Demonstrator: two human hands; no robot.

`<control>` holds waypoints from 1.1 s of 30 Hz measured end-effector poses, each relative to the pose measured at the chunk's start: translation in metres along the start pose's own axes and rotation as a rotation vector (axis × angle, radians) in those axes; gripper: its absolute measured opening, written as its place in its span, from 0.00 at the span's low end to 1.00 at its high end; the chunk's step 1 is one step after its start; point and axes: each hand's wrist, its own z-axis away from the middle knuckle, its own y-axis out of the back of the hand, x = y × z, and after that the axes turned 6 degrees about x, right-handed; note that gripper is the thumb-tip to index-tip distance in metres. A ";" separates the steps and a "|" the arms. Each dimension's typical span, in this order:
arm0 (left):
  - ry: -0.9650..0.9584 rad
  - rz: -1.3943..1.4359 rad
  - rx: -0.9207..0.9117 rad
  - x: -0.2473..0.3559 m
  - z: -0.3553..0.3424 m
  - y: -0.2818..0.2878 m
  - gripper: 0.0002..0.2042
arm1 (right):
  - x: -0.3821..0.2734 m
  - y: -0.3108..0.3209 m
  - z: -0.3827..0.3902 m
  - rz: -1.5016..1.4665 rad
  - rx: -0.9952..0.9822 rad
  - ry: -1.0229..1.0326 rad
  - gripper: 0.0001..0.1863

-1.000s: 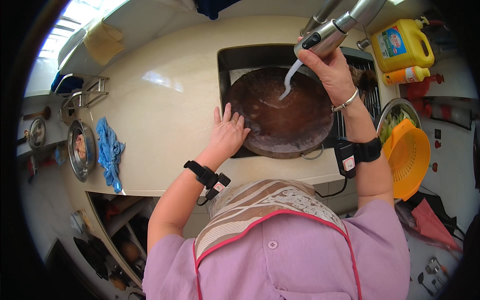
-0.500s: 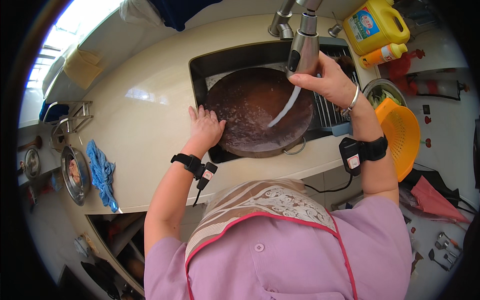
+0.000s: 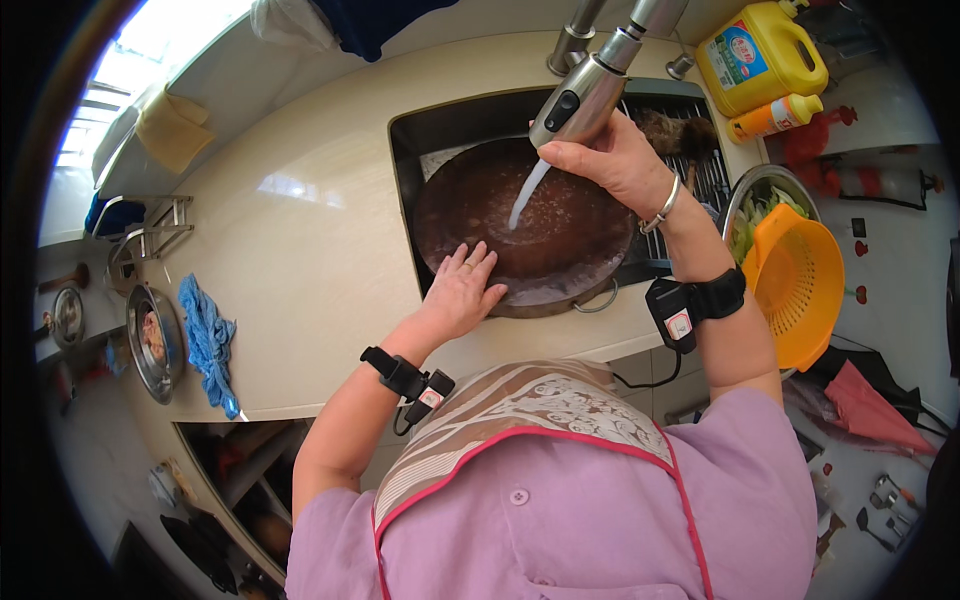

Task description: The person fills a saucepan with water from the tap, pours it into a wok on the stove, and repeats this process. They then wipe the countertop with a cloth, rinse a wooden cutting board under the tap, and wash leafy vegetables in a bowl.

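A round, dark brown wooden chopping board (image 3: 560, 235) with a metal ring handle (image 3: 598, 298) rests in the sink (image 3: 405, 160). My right hand (image 3: 615, 165) is wrapped round the pull-out faucet sprayer (image 3: 580, 100), its head tilted toward the lower left. A white stream of water (image 3: 527, 195) pours from it onto the board's wet surface. Flat on the board's near left part lies my left hand (image 3: 465, 290), fingers spread, holding nothing.
Right of the sink stand a yellow jug (image 3: 755, 65), an orange bottle (image 3: 775, 118), a metal bowl of greens (image 3: 745, 215) and an orange colander (image 3: 795, 300). A scrubbing brush (image 3: 675, 135) sits on the drying rack. A blue cloth (image 3: 207, 345) and a metal bowl (image 3: 150, 365) are left.
My left hand has slid from the board's left edge nearer and right onto its surface. The sprayer has tilted and moved left, so the stream lands farther left.
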 end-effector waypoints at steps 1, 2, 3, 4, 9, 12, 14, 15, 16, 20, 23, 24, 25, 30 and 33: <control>-0.009 0.060 0.016 -0.004 -0.003 -0.001 0.26 | 0.000 -0.001 0.001 -0.042 -0.032 -0.004 0.25; 0.016 0.098 0.036 -0.008 -0.006 -0.002 0.25 | 0.000 0.001 0.004 -0.078 -0.065 -0.015 0.25; 0.038 0.136 0.057 -0.010 -0.010 -0.003 0.24 | 0.001 0.004 0.005 -0.112 -0.097 -0.025 0.25; 0.076 0.168 0.053 -0.012 -0.015 -0.004 0.23 | 0.003 0.007 0.006 -0.120 -0.116 -0.030 0.24; 0.370 0.980 0.077 -0.012 -0.055 -0.001 0.21 | 0.044 -0.001 0.011 -0.313 -0.097 -0.300 0.13; 0.425 1.119 0.044 -0.006 -0.072 -0.003 0.20 | 0.076 -0.007 0.007 -0.582 0.029 -0.394 0.08; 0.421 1.107 -0.002 -0.003 -0.077 -0.005 0.19 | 0.089 0.002 -0.001 -0.510 0.061 -0.424 0.08; 0.409 1.100 -0.019 -0.003 -0.078 -0.006 0.19 | 0.094 0.008 -0.007 -0.481 0.071 -0.427 0.08; 0.408 1.057 -0.031 -0.003 -0.077 -0.008 0.18 | 0.097 0.016 -0.016 -0.279 0.220 -0.441 0.07; 0.420 0.992 0.035 -0.010 -0.055 -0.005 0.15 | 0.094 0.063 -0.061 -0.018 0.497 -0.162 0.07; 0.512 0.975 0.045 -0.017 -0.028 0.005 0.11 | 0.085 0.086 -0.090 0.239 0.544 -0.037 0.07; 0.522 0.997 0.120 -0.016 -0.019 0.008 0.08 | 0.084 0.089 -0.098 0.164 0.539 -0.070 0.08; 0.569 1.018 0.118 -0.016 -0.010 0.011 0.07 | 0.084 0.092 -0.104 0.039 0.512 -0.065 0.08; 0.867 1.039 0.028 -0.012 0.030 0.030 0.11 | 0.118 0.109 -0.113 -0.295 0.402 -0.092 0.11; 0.992 1.120 0.042 -0.004 0.040 0.027 0.20 | 0.184 0.104 -0.089 0.230 0.321 -0.165 0.25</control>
